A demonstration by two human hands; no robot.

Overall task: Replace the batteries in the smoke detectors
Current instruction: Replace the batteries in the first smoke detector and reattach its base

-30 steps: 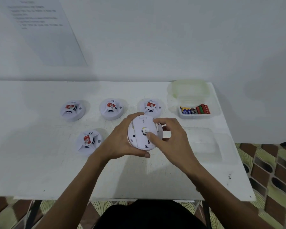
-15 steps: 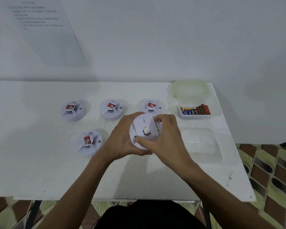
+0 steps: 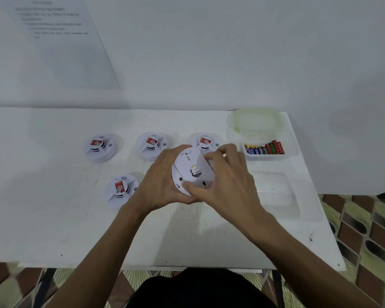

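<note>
smoke detector (image 3: 190, 174): held above the table (image 3: 53, 218), near its middle, back side turned up toward the camera, tilted. a raised back panel (image 3: 198, 162) with a small label runs across the disc.

left hand (image 3: 162, 185): curled round the left rim of the disc, cradling it from the side and below. right hand (image 3: 229, 183): thumb along the near edge of the panel, fingers hooked over its far edge, so it grips the panel itself.

handling, as judged: a light, hollow shell of hard plastic, smooth and apt to slip when twisted. the rim gives the surest hold. the panel and its catches look thin, so force is best applied evenly at the edges, not by levering one corner. the step in hand appears to be opening or closing the back; which one cannot be told.

surroundings: four more detectors (image 3: 152, 145) rest face up on the table, three in a row behind the hands and one to the left. a tub (image 3: 291, 150) at the far right holds batteries (image 3: 265, 148), with its lid (image 3: 257, 120) behind it. a clear tray (image 3: 273, 192) lies just right of the hands.
</note>
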